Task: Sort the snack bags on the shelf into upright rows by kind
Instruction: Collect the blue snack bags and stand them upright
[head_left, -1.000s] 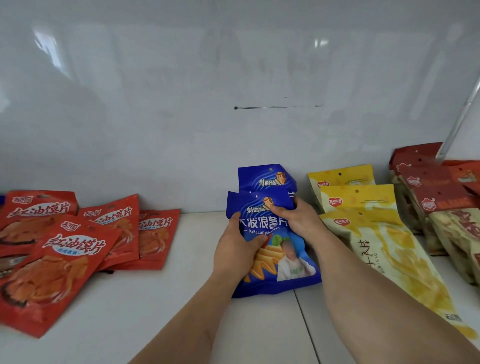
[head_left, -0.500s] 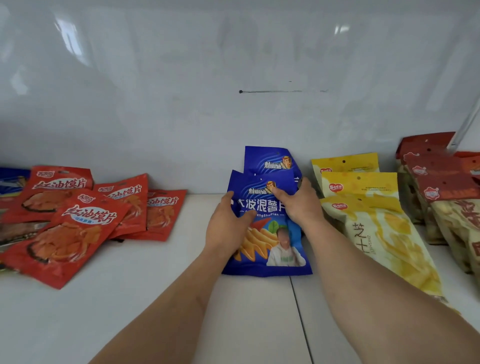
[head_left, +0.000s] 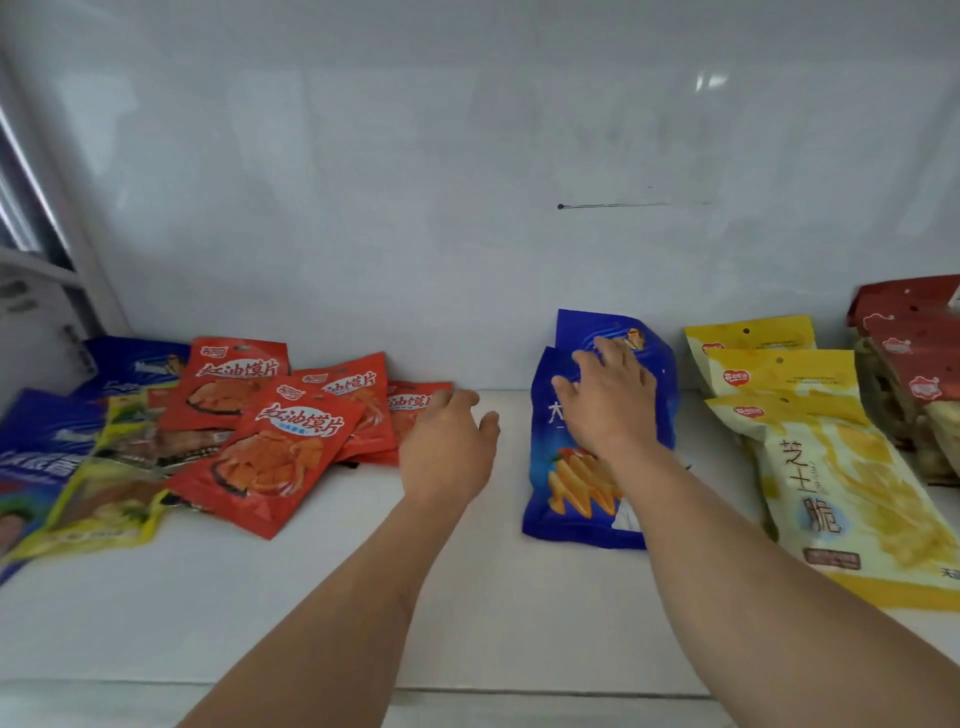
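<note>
Two blue chip bags (head_left: 571, 499) lean in a row against the back wall, right of centre. My right hand (head_left: 610, 400) rests flat on the front blue bag with its fingers spread. My left hand (head_left: 447, 447) hovers open above the shelf, between the blue row and a loose heap of red bags (head_left: 270, 447). At the far left, more blue bags (head_left: 41, 441) and a yellow-green bag (head_left: 104, 493) lie mixed in that heap. A row of yellow bags (head_left: 841, 499) leans to the right of the blue row.
Dark red bags (head_left: 914, 353) stand at the far right. The white shelf (head_left: 467, 597) runs to a front edge near the bottom of the view. A white back wall closes the shelf, and a frame post stands at the far left.
My left hand has let go of the front blue bag and moved left toward the red heap. My view has swung left, showing more of the mixed pile.
</note>
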